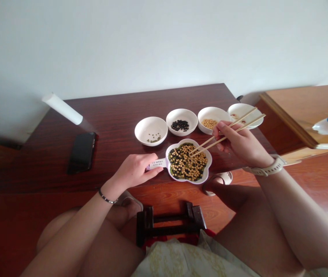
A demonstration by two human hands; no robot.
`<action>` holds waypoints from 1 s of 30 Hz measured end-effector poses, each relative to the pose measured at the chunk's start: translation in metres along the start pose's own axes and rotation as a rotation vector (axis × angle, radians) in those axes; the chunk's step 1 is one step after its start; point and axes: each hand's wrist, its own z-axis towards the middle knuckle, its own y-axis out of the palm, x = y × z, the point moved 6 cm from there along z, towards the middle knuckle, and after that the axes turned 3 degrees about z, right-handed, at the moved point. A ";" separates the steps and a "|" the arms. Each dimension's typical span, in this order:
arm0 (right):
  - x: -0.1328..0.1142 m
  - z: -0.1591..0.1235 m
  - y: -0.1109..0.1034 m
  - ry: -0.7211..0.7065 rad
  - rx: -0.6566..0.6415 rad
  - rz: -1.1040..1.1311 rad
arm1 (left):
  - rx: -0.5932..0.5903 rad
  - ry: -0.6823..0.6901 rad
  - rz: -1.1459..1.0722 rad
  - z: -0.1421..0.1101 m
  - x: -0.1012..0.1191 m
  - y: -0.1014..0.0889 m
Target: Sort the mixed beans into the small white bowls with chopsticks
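Steadying the lobed dish [209, 158] with my loosely curled left hand [133, 171], I grip chopsticks [204, 147] in my right hand [239, 144], tips seemingly at the beans [187, 163].

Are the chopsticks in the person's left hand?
No, the wooden chopsticks are held in the right hand, above the lobed dish of mixed beans, while the left hand has none.

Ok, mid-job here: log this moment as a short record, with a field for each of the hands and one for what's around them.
Right: right hand grips wooden chopsticks, tips over mixed beans
Left: left hand on white printed slip, beside scalloped white dish
Bowls: white bowl of green beans, white bowl of black beans, white bowl of yellow beans, fourth white bowl
Nearby: black smartphone on dark wood table
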 end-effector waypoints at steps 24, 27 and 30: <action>-0.015 0.008 -0.094 -0.357 0.463 0.182 | 0.014 0.006 0.012 0.000 0.001 -0.001; -0.011 0.008 -0.108 -0.382 0.465 0.163 | 0.022 0.008 0.010 0.000 0.001 -0.001; -0.011 0.004 -0.103 -0.353 0.483 0.166 | 0.015 0.006 0.012 0.000 0.001 -0.001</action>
